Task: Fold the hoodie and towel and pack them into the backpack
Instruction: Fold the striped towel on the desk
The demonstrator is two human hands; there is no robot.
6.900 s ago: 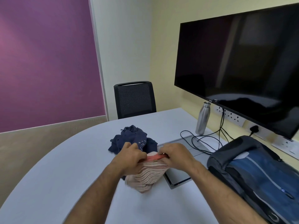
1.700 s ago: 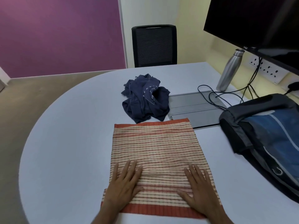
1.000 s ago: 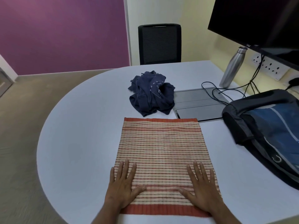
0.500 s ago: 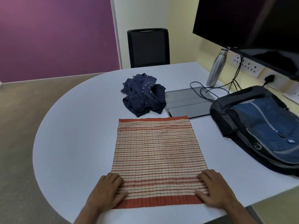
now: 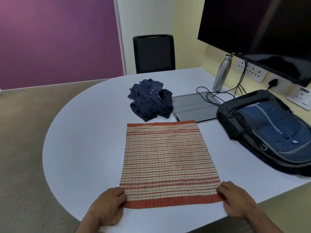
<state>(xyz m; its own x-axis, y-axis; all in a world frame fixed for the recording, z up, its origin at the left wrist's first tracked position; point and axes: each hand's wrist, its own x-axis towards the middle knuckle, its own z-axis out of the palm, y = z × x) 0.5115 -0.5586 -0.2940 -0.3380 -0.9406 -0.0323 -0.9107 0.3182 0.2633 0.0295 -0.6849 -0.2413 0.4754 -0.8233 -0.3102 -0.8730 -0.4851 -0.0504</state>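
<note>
Flat ribbed striped towel (image 5: pixel 169 163); left hand (image 5: pixel 107 206), right hand (image 5: pixel 235 201) curled, gripping near corners.

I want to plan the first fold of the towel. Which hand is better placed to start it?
Neither alone. The left hand and right hand each hold a near corner of the flat striped towel, so probably both lift together.

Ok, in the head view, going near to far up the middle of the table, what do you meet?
Near to far: left hand and right hand at the near corners of the striped towel → crumpled navy hoodie → black chair behind the table.
</note>
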